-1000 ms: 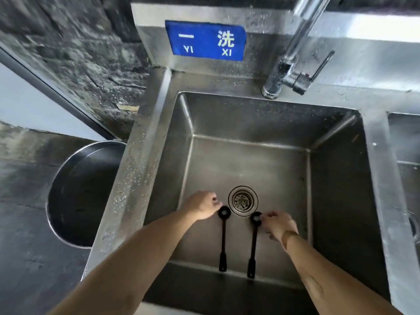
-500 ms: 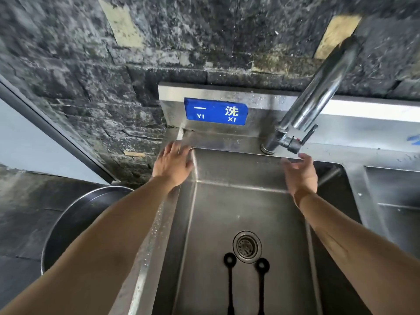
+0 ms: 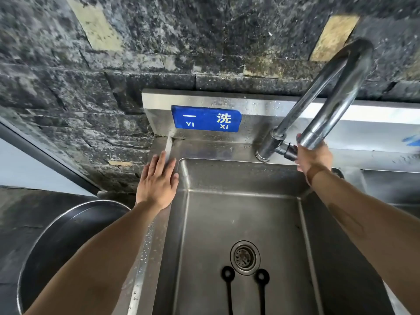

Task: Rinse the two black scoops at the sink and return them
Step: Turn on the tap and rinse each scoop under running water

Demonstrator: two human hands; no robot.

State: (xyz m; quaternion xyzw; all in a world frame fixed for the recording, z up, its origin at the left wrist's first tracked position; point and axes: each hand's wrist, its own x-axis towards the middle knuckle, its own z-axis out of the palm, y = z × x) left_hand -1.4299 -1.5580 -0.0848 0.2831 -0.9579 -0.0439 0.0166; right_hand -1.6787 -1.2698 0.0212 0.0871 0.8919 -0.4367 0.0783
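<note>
Two black scoops lie side by side on the floor of the steel sink [image 3: 227,220], with nothing touching them. The left scoop [image 3: 228,274] and the right scoop [image 3: 262,277] have their round heads just below the drain [image 3: 245,257], and their handles run off the bottom of the view. My left hand [image 3: 156,180] rests flat, fingers straight, on the sink's back-left rim. My right hand [image 3: 314,160] is at the faucet [image 3: 322,92], its fingers round the dark-tipped lever [image 3: 288,152]; the spout end partly hides them. No water is running.
A large round steel basin [image 3: 68,244] stands on the floor to the left of the sink. A second sink bowl [image 3: 391,185] adjoins on the right. A blue sign [image 3: 205,118] sits on the backsplash below a rough dark stone wall.
Both hands let go of the scoops by the drain and rose. The left went to the rim, the right to the faucet lever. The view tilted up.
</note>
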